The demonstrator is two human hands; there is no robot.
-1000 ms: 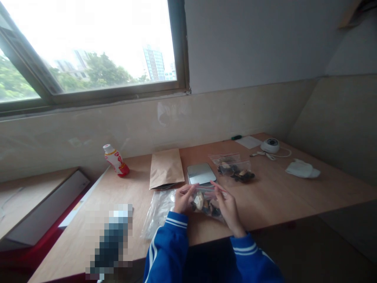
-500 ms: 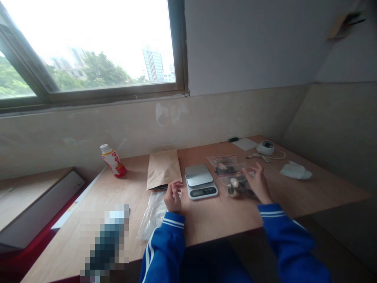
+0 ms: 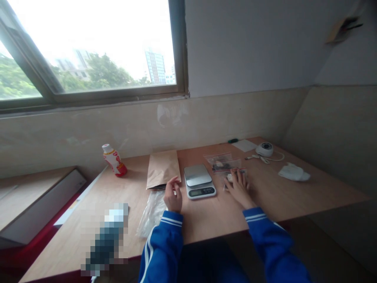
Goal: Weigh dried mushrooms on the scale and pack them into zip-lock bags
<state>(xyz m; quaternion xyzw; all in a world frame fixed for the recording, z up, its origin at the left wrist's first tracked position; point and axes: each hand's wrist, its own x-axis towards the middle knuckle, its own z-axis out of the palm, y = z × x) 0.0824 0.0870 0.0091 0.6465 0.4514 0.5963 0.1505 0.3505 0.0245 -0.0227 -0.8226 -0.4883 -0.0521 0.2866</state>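
My right hand (image 3: 239, 186) lies with fingers spread on a clear zip bag (image 3: 229, 178) of dark and pale lumps. Most of that bag is hidden beneath the hand. Just behind it are more red-edged zip bags (image 3: 219, 164) with dark contents. My left hand (image 3: 173, 196) rests loosely with its fingers half bent and apart, holding nothing that I can see. It is beside the open mouth of a brown paper pouch (image 3: 163, 169) and the clear plastic bags (image 3: 150, 214). Between my hands stands a kitchen scale (image 3: 199, 181) with a bare metal plate.
A red-and-white bottle (image 3: 114, 161) stands at the back left of the wooden table (image 3: 212, 224). A blurred-out object (image 3: 107, 236) lies at the front left. Toward the right are a white dome-shaped device (image 3: 264, 149) with its cable, a white paper (image 3: 244, 145) and a crumpled white item (image 3: 293, 172).
My right hand has come down and left from above the front zip bag, its fingers now spread over it. The left hand has stayed near the pouch, turning slightly.
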